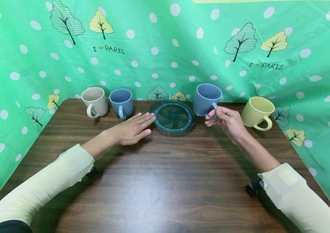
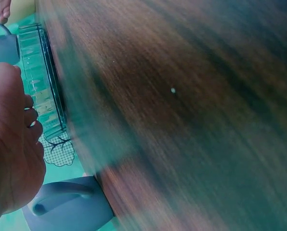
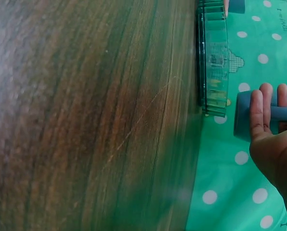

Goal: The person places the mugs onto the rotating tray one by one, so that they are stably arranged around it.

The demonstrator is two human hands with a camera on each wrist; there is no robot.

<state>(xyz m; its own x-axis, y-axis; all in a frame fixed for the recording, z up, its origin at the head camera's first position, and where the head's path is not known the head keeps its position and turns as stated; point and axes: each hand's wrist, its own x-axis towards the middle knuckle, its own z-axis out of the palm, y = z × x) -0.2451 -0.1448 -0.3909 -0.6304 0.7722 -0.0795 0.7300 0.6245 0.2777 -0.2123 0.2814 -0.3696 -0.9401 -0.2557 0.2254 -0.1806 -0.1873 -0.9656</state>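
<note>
My right hand (image 1: 226, 122) grips the handle of a blue mug (image 1: 207, 100), upright at the tray's right side. In the right wrist view this mug (image 3: 244, 115) is raised off the tabletop. A round, clear dark-green tray (image 1: 173, 117) with a ribbed wall lies at the back middle of the table. My left hand (image 1: 132, 129) stretches flat, fingers straight, fingertips at the tray's left rim; whether they touch it I cannot tell. Left of the tray stand a second blue mug (image 1: 121, 103) and a white mug (image 1: 95, 101). To the right is a yellow mug (image 1: 257, 112).
A dark wooden table (image 1: 159, 181) stretches in front of both arms. Behind and beside it hangs a green curtain (image 1: 165, 42) with white dots and printed trees, close to the mugs. Each sleeved forearm carries a black device at the wrist.
</note>
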